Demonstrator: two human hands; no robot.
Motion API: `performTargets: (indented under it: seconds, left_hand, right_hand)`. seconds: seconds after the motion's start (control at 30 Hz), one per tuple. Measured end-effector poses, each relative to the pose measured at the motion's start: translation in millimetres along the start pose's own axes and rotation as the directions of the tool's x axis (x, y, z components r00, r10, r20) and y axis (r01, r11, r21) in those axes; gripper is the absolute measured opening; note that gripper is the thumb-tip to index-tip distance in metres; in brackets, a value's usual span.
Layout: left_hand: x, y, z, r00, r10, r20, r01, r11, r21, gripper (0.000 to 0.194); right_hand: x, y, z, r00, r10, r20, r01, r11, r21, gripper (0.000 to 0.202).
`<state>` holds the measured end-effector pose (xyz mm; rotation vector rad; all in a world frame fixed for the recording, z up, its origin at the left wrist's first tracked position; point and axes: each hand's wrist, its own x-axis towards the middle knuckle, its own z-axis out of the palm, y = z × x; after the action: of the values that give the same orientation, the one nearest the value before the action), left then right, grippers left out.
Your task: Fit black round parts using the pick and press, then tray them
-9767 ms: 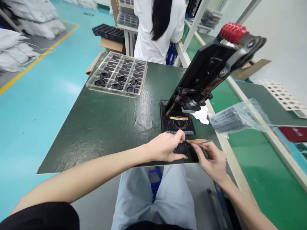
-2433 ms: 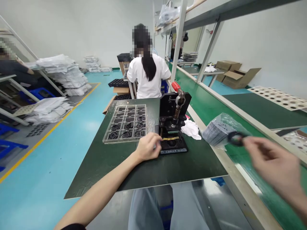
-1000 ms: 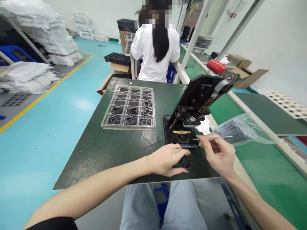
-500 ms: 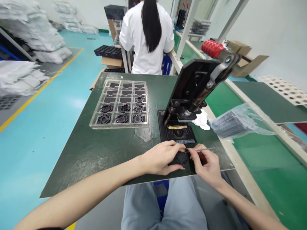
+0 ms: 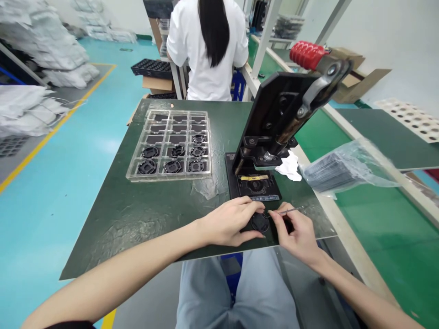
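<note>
A round black part (image 5: 259, 222) lies on the green table near its front edge. My left hand (image 5: 236, 222) holds it from the left, thumb and fingers around its rim. On its right, my right hand (image 5: 294, 228) pinches a thin grey strip (image 5: 291, 210), whose inner end is at the part's upper right edge. Just beyond my hands stands a black hand press (image 5: 270, 137) with a red grip; a yellow strip (image 5: 254, 177) lies across its base. To the left, a clear plastic tray (image 5: 171, 177) holds several round black parts in its nearer compartments.
A plastic bag of thin dark strips (image 5: 338, 171) and a white cloth (image 5: 290, 166) lie right of the press. A green conveyor (image 5: 387, 224) runs along the right. Across the table, a person in a white shirt (image 5: 209, 68) faces away.
The view has shifted slightly, so the table and press appear a little higher. The strip in my right hand is tilted more steeply. Both hands keep nearly the same places.
</note>
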<state>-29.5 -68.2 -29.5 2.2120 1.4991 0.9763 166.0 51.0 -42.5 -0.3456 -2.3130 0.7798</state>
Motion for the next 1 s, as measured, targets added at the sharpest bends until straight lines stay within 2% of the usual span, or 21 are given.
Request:
performTargets:
  seconds: [0.43,0.53,0.6,0.67,0.73,0.8,0.9,1.0]
  left_hand:
    - [-0.1,0.5,2.6,0.997,-0.069,0.037,0.072,0.995,-0.07,0.046]
    - [-0.3,1.7,3.5,0.995,-0.091,0.036,0.094,0.992,-0.083,0.045]
    - [-0.7,2.5,4.2,0.994,-0.105,0.028,0.108,0.99,-0.09,0.043]
    - [-1.1,2.9,4.8,0.994,-0.11,0.018,0.111,0.989,-0.095,0.041]
    - [-1.3,2.8,5.2,0.994,-0.106,0.013,0.106,0.99,-0.093,0.04]
    - [-1.3,2.4,5.5,0.995,-0.104,0.01,0.104,0.99,-0.093,0.043]
    - [-1.0,1.7,5.8,0.994,-0.11,0.007,0.11,0.989,-0.101,0.046]
    - [-1.0,1.2,5.8,0.995,-0.103,0.0,0.103,0.989,-0.107,0.047]
  right_hand:
    - [7.7,-7.6,-1.1,0.991,-0.119,0.059,0.124,0.989,-0.085,0.016]
    - [7.3,-7.3,0.3,0.994,-0.093,0.061,0.098,0.993,-0.072,0.02]
    - [7.4,-7.9,-0.9,0.998,-0.025,0.055,0.025,1.0,-0.003,0.023]
    - [8.7,-9.0,-4.8,0.996,0.081,-0.025,-0.078,0.992,0.101,0.022]
    - [11.2,-10.1,-10.8,0.974,0.165,-0.153,-0.137,0.974,0.18,0.018]
    - [14.5,-10.4,-16.9,0.966,0.145,-0.214,-0.112,0.981,0.158,0.021]
    - [18.6,-8.8,-22.0,0.995,0.009,-0.103,-0.008,1.0,0.014,0.034]
    - [19.5,-6.0,-21.2,1.0,-0.019,-0.018,0.019,1.0,0.002,0.042]
